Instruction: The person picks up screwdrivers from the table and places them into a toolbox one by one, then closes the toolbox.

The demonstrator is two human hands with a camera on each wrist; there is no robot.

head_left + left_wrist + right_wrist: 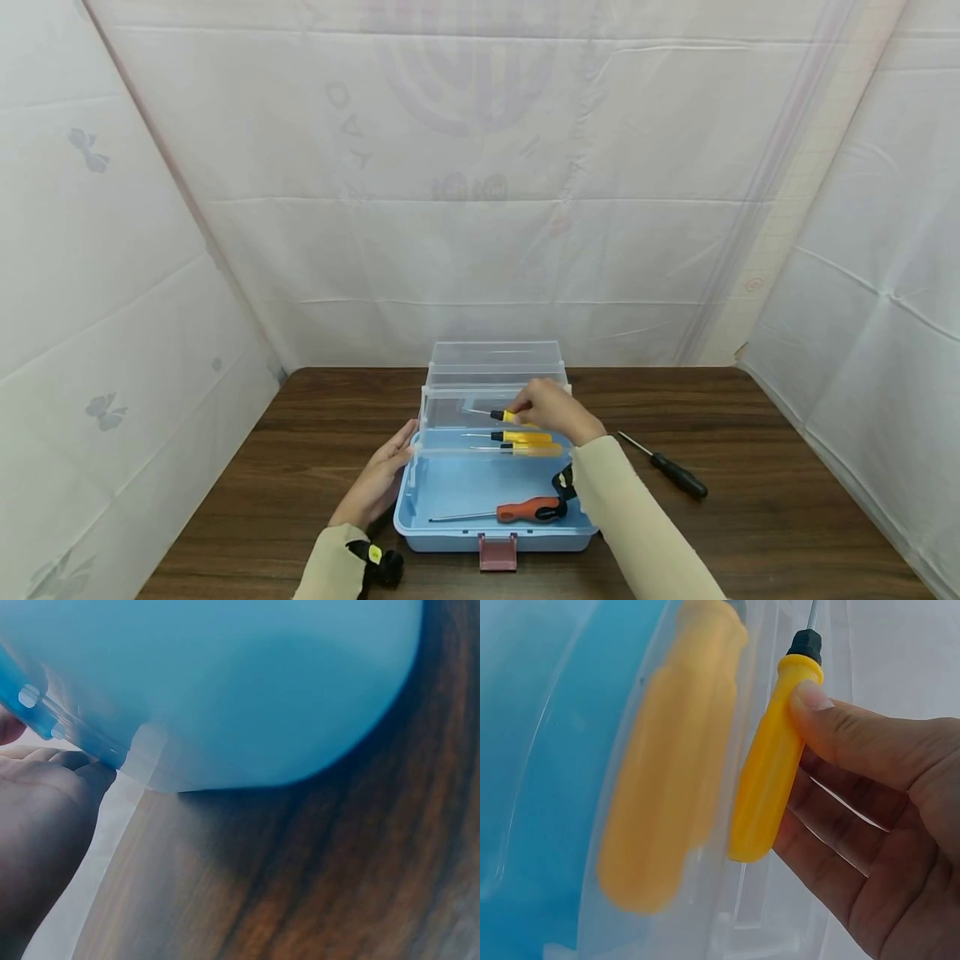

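Note:
My right hand [551, 407] pinches the handle of a yellow screwdriver [772, 765] with a black collar, thumb on one side and fingers on the other. It holds this screwdriver over the translucent tray [450, 404] of a light-blue toolbox [442, 543]. Two more yellow screwdrivers [534, 437] lie side by side in the tray, blurred through its wall in the right wrist view. In the toolbox's lower part lies a screwdriver with an orange-and-black handle [528, 509]. My left hand [380, 475] rests along the toolbox's left side, its fingers extended.
A black-handled screwdriver [675, 475] lies on the dark wooden table [322, 467], right of the toolbox. The clear lid [495, 354] stands raised at the back, and a pink latch [497, 552] hangs down in front. White sheeting [480, 250] closes off the back and sides.

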